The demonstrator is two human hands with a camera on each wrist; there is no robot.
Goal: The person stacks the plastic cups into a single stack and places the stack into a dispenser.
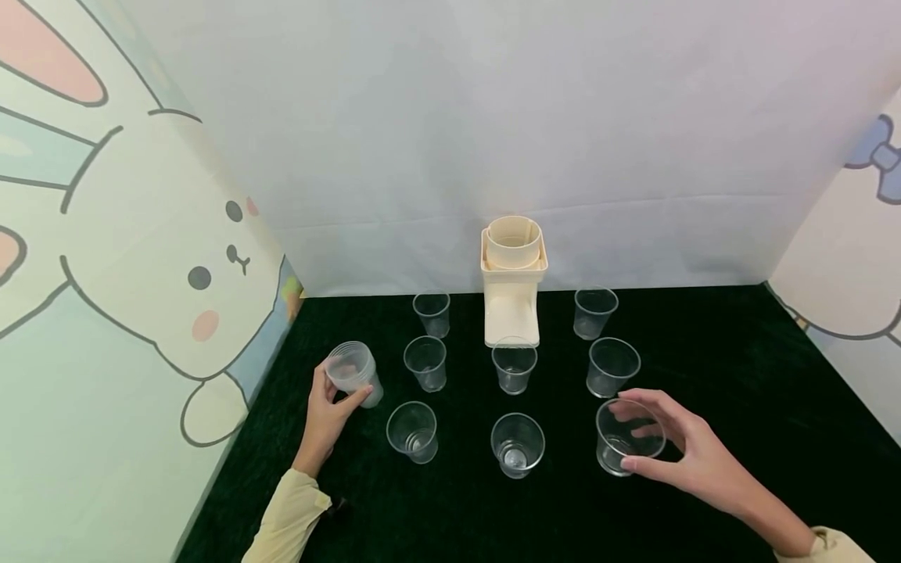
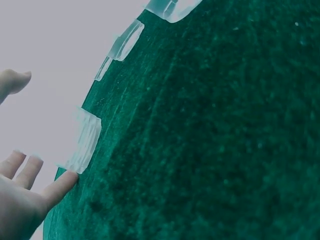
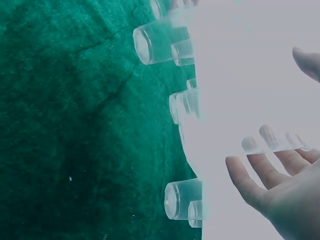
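Dark green cloth [image 1: 704,352], left hand [image 1: 325,414] gripping cup stack [image 1: 354,372], right hand [image 1: 693,453] curled round clear cup [image 1: 626,436]

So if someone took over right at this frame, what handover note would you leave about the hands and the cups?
Left hand: grips a stack of clear cups, lifted and tilted at the left edge of the dark green mat.
Right hand: fingers curled round the rim of the front right cup, which sits on the mat.
Layout: eight single cups stand upright on the mat in three columns, three left, two centre, three right. The cream dispenser stands at the back, above the centre column.
Done: eight cups set out.
Left: probably the centre column's third spot, though the dispenser stands there; the stack isn't empty.
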